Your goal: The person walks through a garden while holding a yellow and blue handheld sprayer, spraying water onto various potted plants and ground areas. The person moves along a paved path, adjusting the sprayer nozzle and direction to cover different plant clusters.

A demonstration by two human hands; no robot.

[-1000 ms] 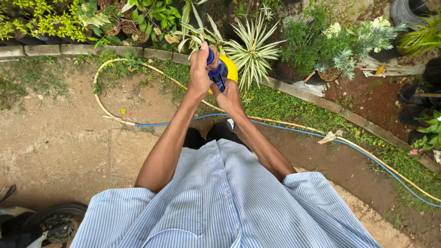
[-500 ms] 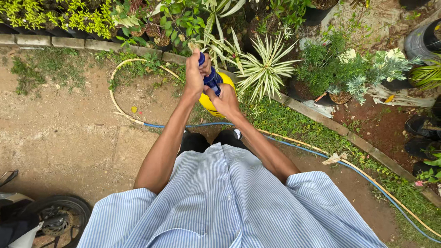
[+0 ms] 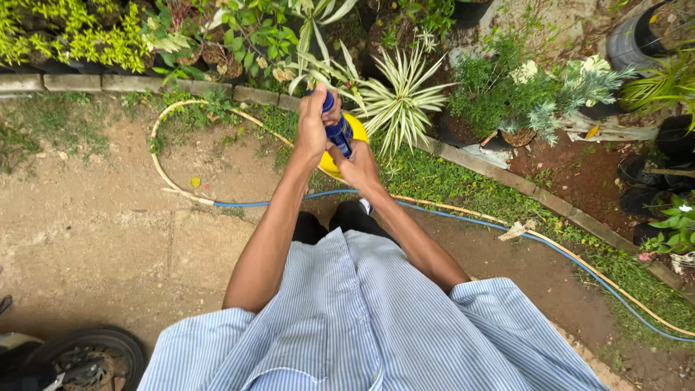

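Free: bare dirt (image 3: 94, 239) left of arms, open | Ahead: spiky plant (image 3: 402, 98) just beyond both hands, leafy pots (image 3: 246, 36) crowd the kerb (image 3: 65, 82) | Low: hose (image 3: 449, 217) crosses under arms | Lower left: wheel (image 3: 83, 358) blocks corner

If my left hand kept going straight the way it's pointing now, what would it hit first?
The left hand points away from the body toward the garden bed, resting on the blue top of the yellow spray bottle. Past that, it would likely meet the leafy green plants behind the stone edging, though depth is hard to judge.
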